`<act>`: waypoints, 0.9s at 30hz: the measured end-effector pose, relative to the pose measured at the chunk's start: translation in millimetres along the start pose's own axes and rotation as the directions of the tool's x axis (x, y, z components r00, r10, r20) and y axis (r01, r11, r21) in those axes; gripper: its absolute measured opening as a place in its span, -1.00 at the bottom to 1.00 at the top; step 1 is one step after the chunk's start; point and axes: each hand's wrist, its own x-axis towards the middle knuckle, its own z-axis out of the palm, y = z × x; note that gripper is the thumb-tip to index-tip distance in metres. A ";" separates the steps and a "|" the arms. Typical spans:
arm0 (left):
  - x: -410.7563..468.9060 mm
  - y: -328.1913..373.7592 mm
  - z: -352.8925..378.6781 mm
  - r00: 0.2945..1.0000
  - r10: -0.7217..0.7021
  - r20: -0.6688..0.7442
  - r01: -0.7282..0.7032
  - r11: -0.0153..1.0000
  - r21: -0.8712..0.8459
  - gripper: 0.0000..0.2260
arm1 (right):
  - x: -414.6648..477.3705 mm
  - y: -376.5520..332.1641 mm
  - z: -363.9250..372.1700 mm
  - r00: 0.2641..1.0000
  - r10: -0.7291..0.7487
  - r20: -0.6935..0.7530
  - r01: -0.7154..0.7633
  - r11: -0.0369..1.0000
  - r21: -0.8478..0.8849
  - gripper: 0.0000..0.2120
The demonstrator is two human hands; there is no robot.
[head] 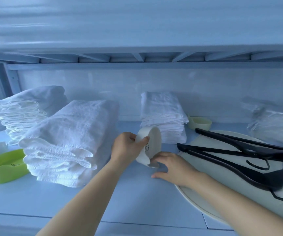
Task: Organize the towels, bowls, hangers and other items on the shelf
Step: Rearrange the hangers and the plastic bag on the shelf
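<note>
Treat the shelf (134, 198) as your working floor: its widest bare stretch lies in front of you, between the big folded towel stack (69, 133) on the left and the round cream tray (193, 201) on the right. Two more towel stacks stand further back, one at the far left (24, 108) and one in the middle (162, 116). They look tidy enough to leave alone during this step.

The black hangers (239, 150) lie crossed on the tray, their tips pointing towards your hands, so move the bowl clear of them. The clear plastic packets (273, 123) at the back right and the green dish (4, 169) at the front left are well apart from this work.

The white bowl (151, 142) is the thing in hand. It is tipped on its side above the shelf, its opening facing right, just in front of the middle stack. Your left hand (125, 147) grips it, with the thumb hooked over the rim and the fingers behind the wall. Your right hand (173, 166) is open and holds nothing, thumb down on the shelf and fingertips by the bowl's lower edge; whether they touch it is unclear.

Probably the bowls belong together, so I would turn it upright first, support its base with the right hand, and set it beside the pale yellow cup (199, 123) behind the hangers. Lower it flat, since glazed ware likely slips in a one-handed pinch.
</note>
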 end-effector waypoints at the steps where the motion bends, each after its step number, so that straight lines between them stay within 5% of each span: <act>1: -2.3 0.7 1.2 1.000 0.001 -0.001 -0.001 1.000 -0.010 -0.67 | 0.3 -1.7 2.9 1.000 -0.004 0.004 0.004 1.000 -0.003 -0.61; 8: -10.9 1.3 1.5 1.000 -0.011 0.003 0.012 0.997 -0.075 -0.64 | 0.0 -10.5 5.1 0.992 0.044 -0.122 -0.047 0.999 -0.027 -0.85; 12: -18.2 -5.8 -0.7 0.973 0.231 -0.019 -0.226 0.965 0.131 -0.59 | -5.4 -10.8 2.4 0.981 0.051 -0.187 -0.056 0.998 -0.020 -0.84; 17: -23.0 -20.0 -2.0 0.861 0.471 0.192 -0.509 0.807 0.300 -0.76 | -10.0 -10.0 -5.9 0.975 0.033 -0.219 -0.038 0.999 -0.018 -0.87; 22: -22.6 -31.5 -10.7 0.788 0.519 0.330 -0.604 0.757 0.251 -0.74 | -11.9 -9.7 -8.1 0.972 0.015 -0.235 -0.025 0.999 -0.041 -0.87; 27: -21.3 -38.1 -13.7 0.795 0.511 0.328 -0.600 0.743 0.298 -0.76 | -11.1 -16.8 -14.4 0.982 -0.042 -0.186 0.025 0.995 -0.097 -0.83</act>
